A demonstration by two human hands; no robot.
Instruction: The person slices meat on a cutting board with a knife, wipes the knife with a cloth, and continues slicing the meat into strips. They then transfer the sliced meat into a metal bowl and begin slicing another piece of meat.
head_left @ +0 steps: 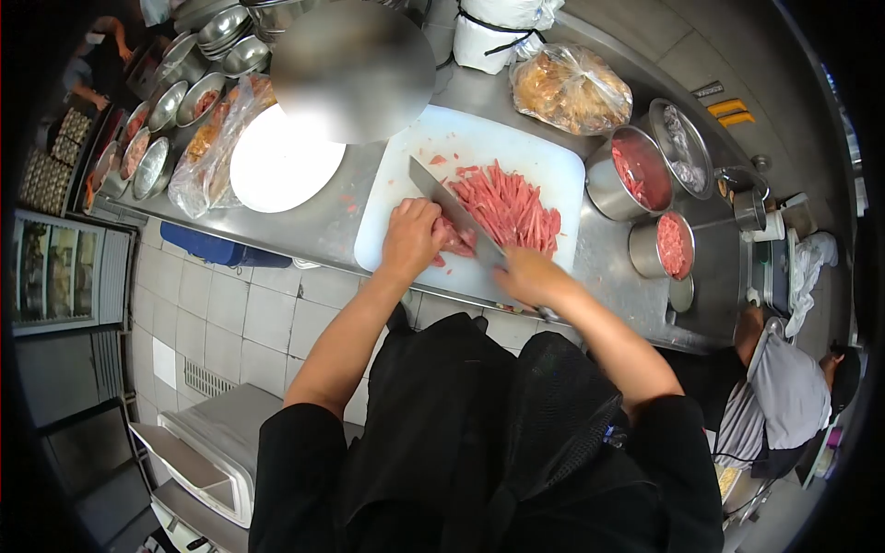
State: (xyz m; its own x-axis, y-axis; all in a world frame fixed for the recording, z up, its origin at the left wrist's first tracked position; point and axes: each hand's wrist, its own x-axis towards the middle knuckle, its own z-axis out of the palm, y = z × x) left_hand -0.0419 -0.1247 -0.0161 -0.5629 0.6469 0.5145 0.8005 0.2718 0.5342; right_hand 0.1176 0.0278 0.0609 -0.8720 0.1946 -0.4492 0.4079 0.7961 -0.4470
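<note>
My right hand (532, 276) is closed round the handle of a wide-bladed knife (458, 212), whose blade slants up and left across a white cutting board (387, 175). My left hand (412, 238) presses with curled fingers on a piece of raw meat (454, 241), left of the blade. Beyond the blade lies a pile of thin red meat strips (507, 205). Small meat scraps are scattered on the board. The right hand is slightly blurred.
A white plate (286, 161) and bagged food (207, 170) are left of the board. Metal pots with meat (599, 184) (645, 253) stand right. A filled plastic bag (572, 89) sits behind. Another person (788, 387) is at far right.
</note>
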